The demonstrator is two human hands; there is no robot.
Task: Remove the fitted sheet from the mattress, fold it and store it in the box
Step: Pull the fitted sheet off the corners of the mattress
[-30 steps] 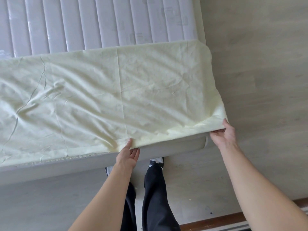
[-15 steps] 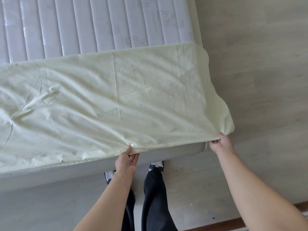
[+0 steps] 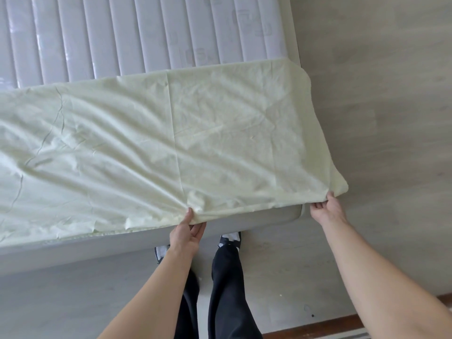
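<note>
Since a second ago your right hand [image 3: 326, 211] has pulled the sheet corner further out past the mattress end, and that corner now hangs off the edge over the floor; your left hand [image 3: 187, 234] has barely shifted. Nearest you: dark trouser legs [image 3: 227, 289] and two-tone shoes [image 3: 230, 238] on the pale wood floor [image 3: 379, 118]. Left hand pinches the near hem of the fitted sheet [image 3: 146, 148], thumb on top, fingers under, fabric bunching at the pinch. Right hand grasps the sheet's near right corner, fingers curled under the hem. The pale yellow sheet is folded into a wide band lying across the near end of the mattress [image 3: 146, 33], creased, with a seam down the middle. Beyond the sheet's far edge the mattress is bare, grey-white, ribbed lengthwise. Box not visible.
</note>
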